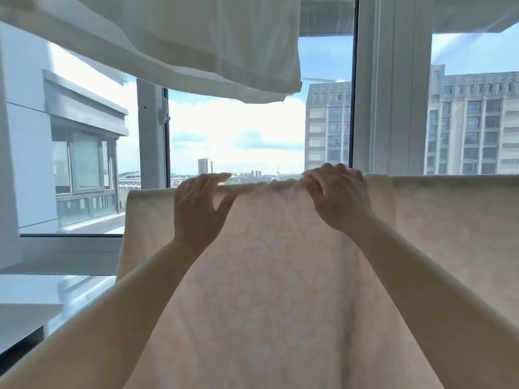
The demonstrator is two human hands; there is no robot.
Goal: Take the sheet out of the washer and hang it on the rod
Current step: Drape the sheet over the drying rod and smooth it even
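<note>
I've got my left hand (196, 209) and right hand (337, 197) pinching the sheet (266, 276) along its top fold, so I'd spread it evenly sideways.

Both bare forearms reach up and forward from the bottom corners, drawing closer toward the hands, which sit at about the same height, a little apart. The left hand (198, 209) shows its back, wrist straight, fingers laid forward over the top fold of the sheet (269, 270) and the thumb spread out beneath on the near side, so the fold sits between thumb and fingers. The right hand (338, 196) is bent at the knuckles, fingers curled down over the same top edge, bunching the cloth slightly under them, thumb tucked toward the left.
</note>
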